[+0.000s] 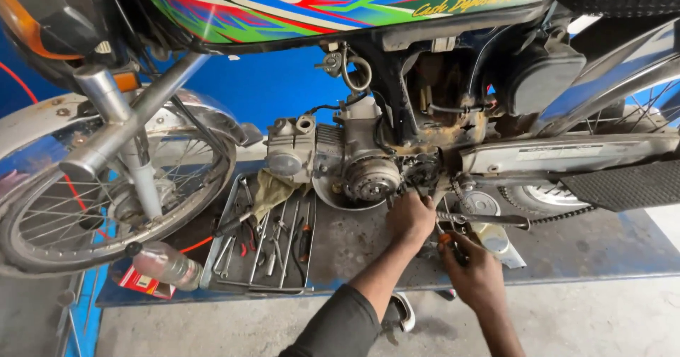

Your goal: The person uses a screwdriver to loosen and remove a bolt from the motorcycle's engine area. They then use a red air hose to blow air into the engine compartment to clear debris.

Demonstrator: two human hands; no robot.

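A motorcycle with a colourful tank (pixel 340 3) stands on a blue lift platform (pixel 609 251). My left hand (pixel 411 217) reaches up under the silver engine (pixel 354 159), its fingertips on the dark parts just right of the round engine cover (pixel 372 178). I cannot tell whether it grips anything there. My right hand (pixel 476 270) is lower and to the right, closed around a tool with an orange grip (pixel 445 239) that points up toward the same spot. A chromed footrest bar (pixel 489 220) runs just above the right hand.
A metal tray (pixel 228 208) of wrenches and pliers lies left of the hands, with a rag at its top. A steel bowl (pixel 333 200) sits under the engine. A plastic bottle (pixel 166 263) and red box (pixel 138 282) lie by the front wheel (pixel 42 244). A loose round cover (pixel 482 202) rests by the chain.
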